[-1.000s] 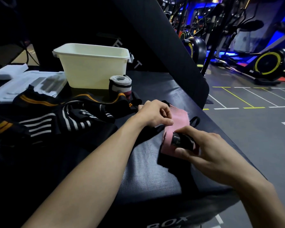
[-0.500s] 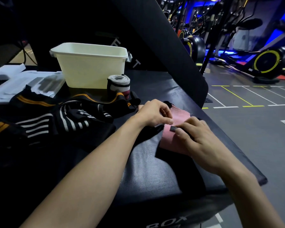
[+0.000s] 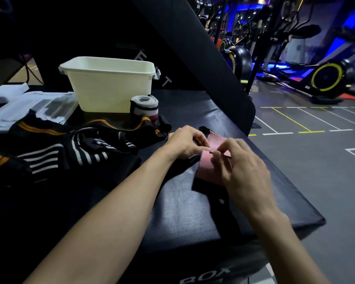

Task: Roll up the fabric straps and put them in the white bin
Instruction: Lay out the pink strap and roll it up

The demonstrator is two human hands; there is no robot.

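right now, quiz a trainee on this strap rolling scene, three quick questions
1. True or false: the rolled grey strap already sits inside the white bin.
2. Which strap do both hands work on? A) pink strap B) orange-striped black strap C) white-striped black strap
3. Fill in: the left hand and right hand meet over the ____ strap on the black padded box.

Key: 1 false, it stands beside the bin; 2 A; 3 pink.

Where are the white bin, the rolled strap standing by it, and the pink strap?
white bin (image 3: 109, 93), head view, on its front wall.
rolled strap (image 3: 145, 108), head view, on its side, below the coiled top.
pink strap (image 3: 208, 169), head view, on the flat pink face between the hands.
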